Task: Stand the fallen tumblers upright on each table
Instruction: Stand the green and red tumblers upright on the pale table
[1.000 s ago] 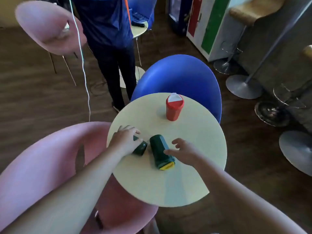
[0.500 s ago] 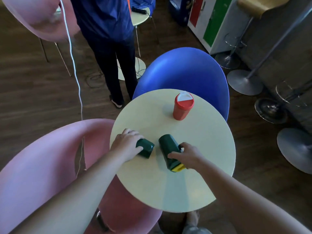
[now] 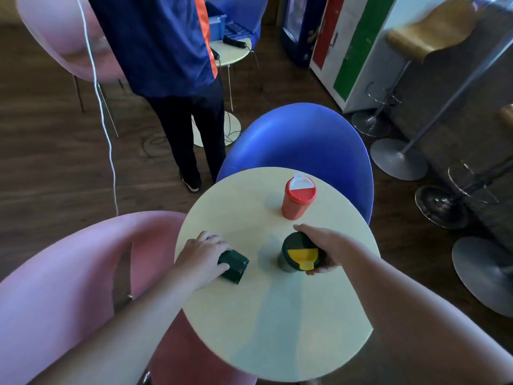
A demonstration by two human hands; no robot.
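Note:
A round pale yellow table (image 3: 277, 329) carries three tumblers. The red tumbler (image 3: 297, 197) stands upright at the far side with a red and white lid. A dark green tumbler with a yellow lid (image 3: 298, 255) stands upright near the middle, and my right hand (image 3: 324, 248) grips it around the top from the right. Another dark green tumbler (image 3: 233, 265) lies on its side at the left, its base pointing right. My left hand (image 3: 202, 257) is closed over its left end, hiding the lid.
A blue chair (image 3: 305, 140) stands behind the table and a pink chair (image 3: 69, 273) at its left. A person in dark trousers (image 3: 188, 129) stands beyond, beside another small table (image 3: 233, 51). Bar stool bases (image 3: 397, 159) sit at the right, and a white cable (image 3: 105, 120) hangs at the left.
My right hand has tipped the yellow-lidded green tumbler from lying on its side to standing upright. My left hand stays on the other green tumbler, which still lies flat.

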